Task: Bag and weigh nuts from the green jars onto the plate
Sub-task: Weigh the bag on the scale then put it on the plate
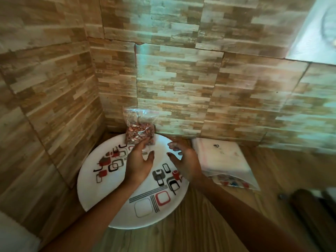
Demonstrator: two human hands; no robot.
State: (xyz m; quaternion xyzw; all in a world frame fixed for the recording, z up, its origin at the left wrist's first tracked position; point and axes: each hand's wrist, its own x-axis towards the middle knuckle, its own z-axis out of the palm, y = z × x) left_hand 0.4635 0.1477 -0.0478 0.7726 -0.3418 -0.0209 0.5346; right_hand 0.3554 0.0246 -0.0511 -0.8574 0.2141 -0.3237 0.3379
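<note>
At far rim of the plate (101,193), I see the clear bag of nuts (139,132) standing upright, its top against the stone-pattern wall (181,88), nuts filling the lower half. Left hand (139,164) reaches over the plate: fingers (143,142) stretched out, tips on the bag's lower front, thumb splayed to the side and off the bag, so touching, not wrapped round it. Right hand (183,160) sits over the plate's right side, just beside the bag but apart from it, fingers loosely spread, holding nothing. Stack of empty plastic bags (223,157) lies on the wooden surface just right of the plate
</note>
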